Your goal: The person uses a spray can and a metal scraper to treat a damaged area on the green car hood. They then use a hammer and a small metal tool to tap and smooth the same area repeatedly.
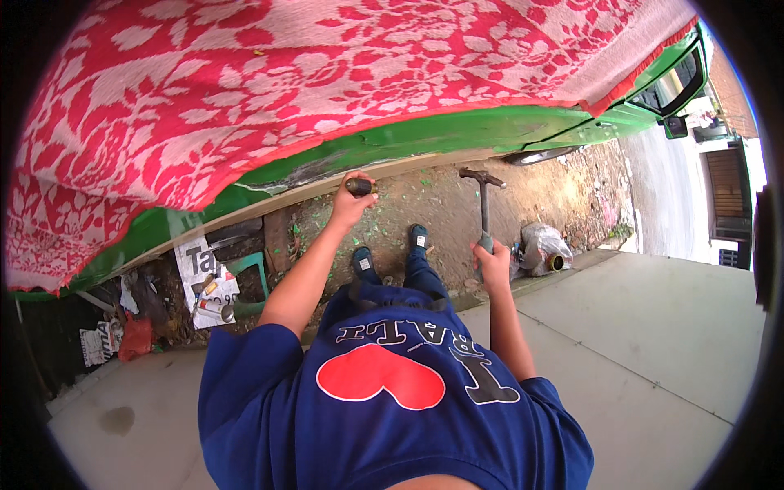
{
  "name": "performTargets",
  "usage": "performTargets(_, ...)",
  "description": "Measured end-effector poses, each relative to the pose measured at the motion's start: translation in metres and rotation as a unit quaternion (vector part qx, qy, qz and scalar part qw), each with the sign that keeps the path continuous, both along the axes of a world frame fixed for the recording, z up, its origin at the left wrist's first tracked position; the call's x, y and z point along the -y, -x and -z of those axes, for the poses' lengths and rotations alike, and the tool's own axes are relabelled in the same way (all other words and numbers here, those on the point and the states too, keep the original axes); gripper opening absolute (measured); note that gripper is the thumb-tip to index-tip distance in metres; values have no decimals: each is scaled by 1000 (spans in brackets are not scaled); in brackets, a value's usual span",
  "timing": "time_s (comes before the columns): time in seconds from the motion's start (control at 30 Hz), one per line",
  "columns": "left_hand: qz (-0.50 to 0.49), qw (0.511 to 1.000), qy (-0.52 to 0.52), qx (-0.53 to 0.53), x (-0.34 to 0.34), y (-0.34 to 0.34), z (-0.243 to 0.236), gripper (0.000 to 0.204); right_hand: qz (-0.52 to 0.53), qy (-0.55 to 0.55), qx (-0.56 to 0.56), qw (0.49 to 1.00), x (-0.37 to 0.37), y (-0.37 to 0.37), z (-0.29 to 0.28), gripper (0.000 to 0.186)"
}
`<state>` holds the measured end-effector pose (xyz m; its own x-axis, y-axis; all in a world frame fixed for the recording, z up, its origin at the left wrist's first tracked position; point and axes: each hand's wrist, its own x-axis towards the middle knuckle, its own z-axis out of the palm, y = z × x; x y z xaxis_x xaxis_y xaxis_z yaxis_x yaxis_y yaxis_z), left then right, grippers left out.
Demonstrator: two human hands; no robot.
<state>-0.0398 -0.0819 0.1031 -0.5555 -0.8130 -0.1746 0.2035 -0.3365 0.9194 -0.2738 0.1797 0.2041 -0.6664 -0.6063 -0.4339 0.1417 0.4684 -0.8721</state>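
Note:
A hammer [484,204] stands up out of my right hand [493,266], its dark metal head at the far end. The fingers wrap round the lower part of its grey handle. My left hand [349,211] grips a small dark rounded block [358,188], close to the lower side of a green vehicle [376,140]. I cannot make out the block's exact kind. Bare, scraped patches show in the green paint just beyond that hand. A red and pale pink flowered cloth [327,65] drapes over most of the vehicle.
A plastic bag [542,247] and a can [557,262] lie to the right of my hammer hand. At the left are printed paper [196,265], a spray can [215,309] and a green frame [251,276]. My shoes [418,236] stand on dirt beside concrete paving [637,327].

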Motion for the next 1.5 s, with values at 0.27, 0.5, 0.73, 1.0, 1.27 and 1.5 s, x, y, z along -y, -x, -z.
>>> performTargets(0.27,54,965,243,78,2,65,7,29,30,-33,12,999,-16,24,-2,14)
performTargets(0.5,132,904,372,167,-10,109,13,34,-6,-45,35,998,-17,75,-1,16)
performTargets(0.73,156,898,334,240,-14,148,13,46,-67,-81,38,994,2,138,9,21)
performTargets(1.0,135,884,309,325,-19,175,13,47,-117,-87,46,988,19,190,17,22)
performTargets(1.27,179,831,313,424,-20,198,7,48,-176,-75,-24,981,26,220,46,28)
performTargets(1.5,181,767,405,463,-17,207,16,45,-194,-40,24,980,33,219,53,26)
